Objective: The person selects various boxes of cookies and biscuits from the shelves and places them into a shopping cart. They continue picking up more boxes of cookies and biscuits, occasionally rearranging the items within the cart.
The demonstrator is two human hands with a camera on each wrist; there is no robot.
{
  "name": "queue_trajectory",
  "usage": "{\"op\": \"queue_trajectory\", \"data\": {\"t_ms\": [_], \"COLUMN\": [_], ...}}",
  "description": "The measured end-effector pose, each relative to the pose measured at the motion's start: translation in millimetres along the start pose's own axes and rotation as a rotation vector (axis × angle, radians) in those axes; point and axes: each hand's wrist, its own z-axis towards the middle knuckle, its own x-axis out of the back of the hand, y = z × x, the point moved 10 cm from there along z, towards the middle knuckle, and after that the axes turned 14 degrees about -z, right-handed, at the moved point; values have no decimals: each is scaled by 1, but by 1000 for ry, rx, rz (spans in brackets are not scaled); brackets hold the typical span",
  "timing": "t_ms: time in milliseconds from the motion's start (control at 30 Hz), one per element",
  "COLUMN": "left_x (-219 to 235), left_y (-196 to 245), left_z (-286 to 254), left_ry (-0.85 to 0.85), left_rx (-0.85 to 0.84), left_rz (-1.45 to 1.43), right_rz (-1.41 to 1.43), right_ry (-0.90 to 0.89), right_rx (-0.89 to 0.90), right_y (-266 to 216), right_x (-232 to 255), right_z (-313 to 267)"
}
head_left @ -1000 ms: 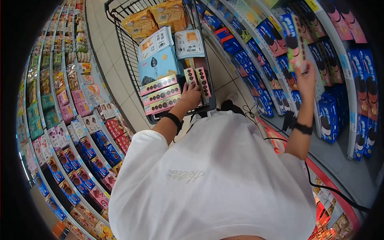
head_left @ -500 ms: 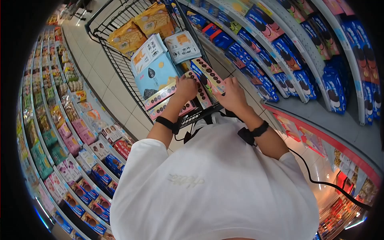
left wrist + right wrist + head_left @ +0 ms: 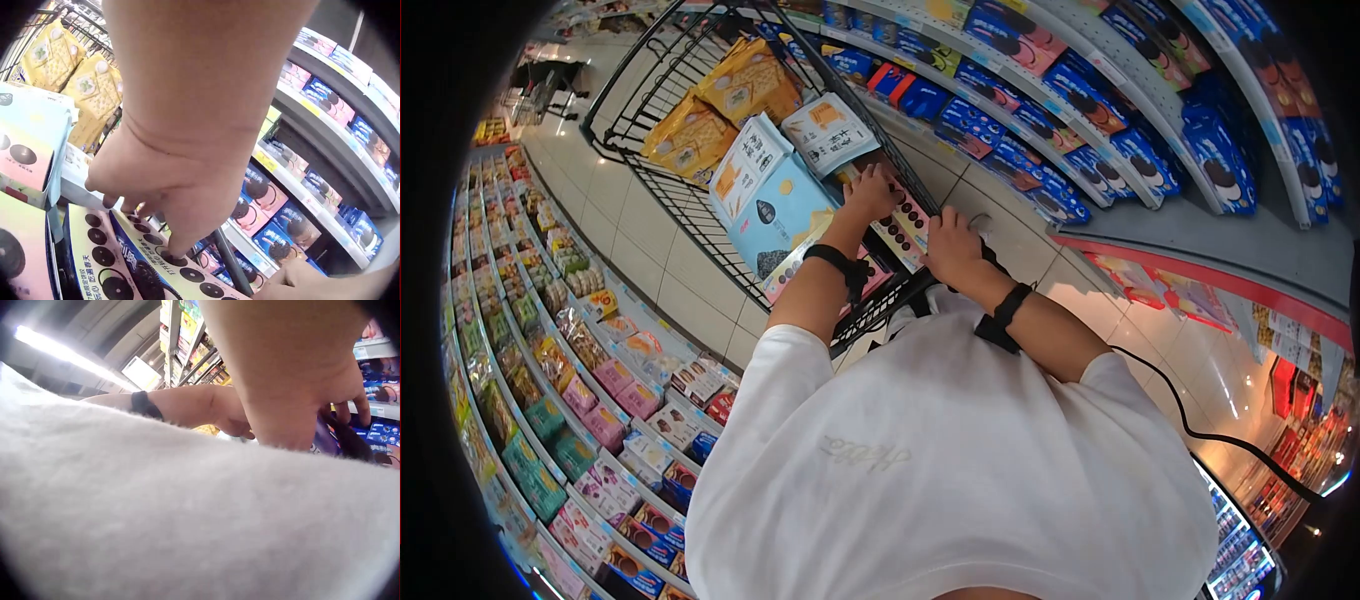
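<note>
In the head view my left hand (image 3: 872,195) is over the near end of a shopping cart, its fingers on a long pink-and-yellow cookie box (image 3: 908,232). The left wrist view shows the thumb and fingers pinching the top of this cookie box (image 3: 194,275), which stands on edge against another cookie box (image 3: 95,247). My right hand (image 3: 956,246) holds the cart's near right corner, fingers bent over a dark bar (image 3: 353,440). Beside the boxes lie a light-blue package (image 3: 775,220) and a white package (image 3: 828,132).
Yellow snack bags (image 3: 745,85) fill the cart's far part, inside its black wire side (image 3: 640,185). Shelves of blue cookie boxes (image 3: 1090,95) run along the right. Snack shelves (image 3: 590,400) line the left, across a tiled floor (image 3: 640,255). A black cable (image 3: 1200,432) trails at the right.
My right hand brought a cookie box from the right shelf into the cart, then let go and moved to the cart's corner. My left hand shifted onto that box. The cart turned leftward in view.
</note>
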Motion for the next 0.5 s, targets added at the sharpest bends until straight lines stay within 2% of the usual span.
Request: {"op": "queue_trajectory", "data": {"t_ms": [67,100,167,200,267,367,400,467,500], "left_x": [-8,-6,-3,2,-1,5,3,1,-9], "left_y": [-4,-6,-11,-13,-19,-15,-18,-27,-40], "left_z": [11,17,26,31,38,42,43,56,72], "left_ry": [-115,-88,-57,-20,-31,-23,-24,8,-14], "left_rx": [15,-4,-22,-37,-45,-76,-78,-76,-117], "left_rz": [-1,27,25,18,14,12,13,-31,-1], "right_rz": [79,83,85,88,34,125,127,197,225], "right_ry": [131,129,266,262,347,240,241,89,90], "right_rx": [87,78,88,84,56,25,23,57,60], "right_y": [-7,-5,-6,-6,-8,-6,-6,-5,-6], "right_x": [6,4,13,9,8,2,6,5,1], "right_z": [2,3,3,5,4,11,10,18,23]}}
